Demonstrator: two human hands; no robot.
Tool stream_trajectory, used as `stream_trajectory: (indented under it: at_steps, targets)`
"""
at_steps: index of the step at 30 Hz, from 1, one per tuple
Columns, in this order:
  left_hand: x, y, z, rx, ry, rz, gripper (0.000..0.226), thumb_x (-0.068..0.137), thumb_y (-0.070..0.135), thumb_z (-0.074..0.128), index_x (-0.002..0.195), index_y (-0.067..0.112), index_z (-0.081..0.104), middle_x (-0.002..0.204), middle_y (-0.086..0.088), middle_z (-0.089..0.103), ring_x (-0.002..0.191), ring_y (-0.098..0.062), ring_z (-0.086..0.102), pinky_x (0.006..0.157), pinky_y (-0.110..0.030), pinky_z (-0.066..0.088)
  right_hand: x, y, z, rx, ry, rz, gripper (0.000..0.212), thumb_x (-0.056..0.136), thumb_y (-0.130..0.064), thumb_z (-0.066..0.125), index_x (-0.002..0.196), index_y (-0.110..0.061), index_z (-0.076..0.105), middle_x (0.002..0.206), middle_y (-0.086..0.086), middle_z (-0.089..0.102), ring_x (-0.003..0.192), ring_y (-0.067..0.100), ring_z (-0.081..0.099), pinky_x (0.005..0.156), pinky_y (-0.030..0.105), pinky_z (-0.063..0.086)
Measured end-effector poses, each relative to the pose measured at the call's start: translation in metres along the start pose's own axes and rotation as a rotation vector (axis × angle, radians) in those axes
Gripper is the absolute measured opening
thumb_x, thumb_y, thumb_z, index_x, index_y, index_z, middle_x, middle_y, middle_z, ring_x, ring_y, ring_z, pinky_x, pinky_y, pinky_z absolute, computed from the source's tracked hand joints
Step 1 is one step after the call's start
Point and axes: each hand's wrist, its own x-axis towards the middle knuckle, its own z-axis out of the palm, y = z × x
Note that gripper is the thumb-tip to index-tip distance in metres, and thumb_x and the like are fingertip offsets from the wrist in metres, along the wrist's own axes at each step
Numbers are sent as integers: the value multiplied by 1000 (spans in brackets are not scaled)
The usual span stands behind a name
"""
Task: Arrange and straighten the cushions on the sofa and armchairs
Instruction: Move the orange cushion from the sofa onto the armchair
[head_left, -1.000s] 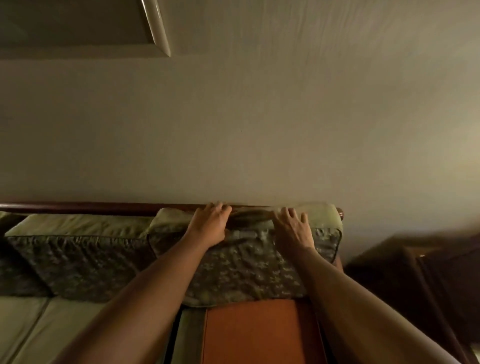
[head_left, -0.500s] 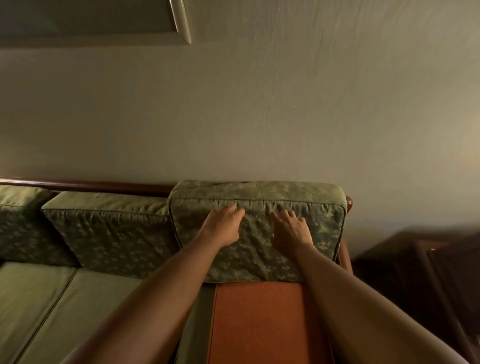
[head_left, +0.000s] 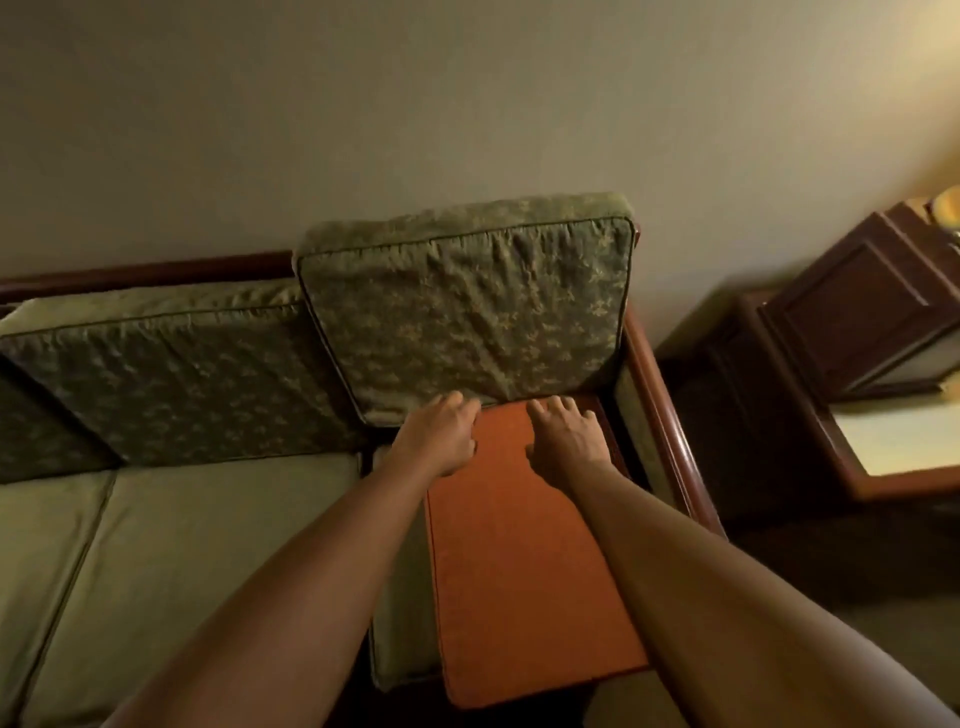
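A green patterned back cushion (head_left: 467, 306) stands upright at the right end of the sofa, higher than the back cushion (head_left: 171, 374) to its left. Below it lies an orange seat cushion (head_left: 524, 561) on top of a green seat cushion (head_left: 400, 623). My left hand (head_left: 441, 434) rests at the bottom edge of the upright cushion, fingers curled against it. My right hand (head_left: 563, 434) lies flat on the far end of the orange cushion, fingers spread, just below the upright cushion. Neither hand grips anything that I can see.
The sofa's dark wooden frame (head_left: 660, 415) runs along the right armrest and the back. A green seat cushion (head_left: 218, 540) fills the middle. A dark wooden side cabinet (head_left: 857, 306) and a low table (head_left: 893, 441) stand to the right. The wall is right behind.
Both hands slid down from the cushion's top, over its face, to its bottom edge. The right-end back cushion now stands upright with its patterned face forward. The view tilted downward.
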Motion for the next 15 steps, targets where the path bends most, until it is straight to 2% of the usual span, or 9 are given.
stream_trajectory:
  at_steps: [3, 7, 11, 15]
  targets:
    - [-35, 9, 53, -19, -79, 33, 37, 92, 27, 52, 126, 15, 47, 131, -9, 48, 122, -28, 49, 91, -39, 44, -45, -6, 53, 3, -69, 52, 39, 94, -26, 56, 131, -18, 46, 129, 8, 52, 124, 28, 46, 96, 43, 41]
    - [-79, 21, 131, -25, -254, 61, 45, 93, 26, 51, 136, 15, 42, 141, -12, 44, 126, -29, 46, 97, -41, 44, -100, 0, 113, -18, -202, 92, 48, 98, -26, 49, 144, -17, 36, 136, 8, 48, 129, 28, 43, 101, 43, 38]
    - [-101, 41, 198, -20, -354, 94, 37, 90, 21, 52, 126, 14, 50, 129, -9, 52, 121, -28, 50, 97, -41, 45, -129, 9, 170, -31, -308, 65, 48, 100, -25, 44, 146, -15, 33, 140, 6, 46, 131, 26, 41, 103, 43, 36]
    - [-111, 65, 258, 42, -490, 78, 30, 86, 19, 59, 116, 13, 58, 121, -9, 58, 114, -28, 56, 93, -42, 49, -146, 10, 227, -27, -366, 4, 36, 99, -16, 39, 133, -14, 48, 134, 7, 52, 125, 26, 47, 98, 42, 39]
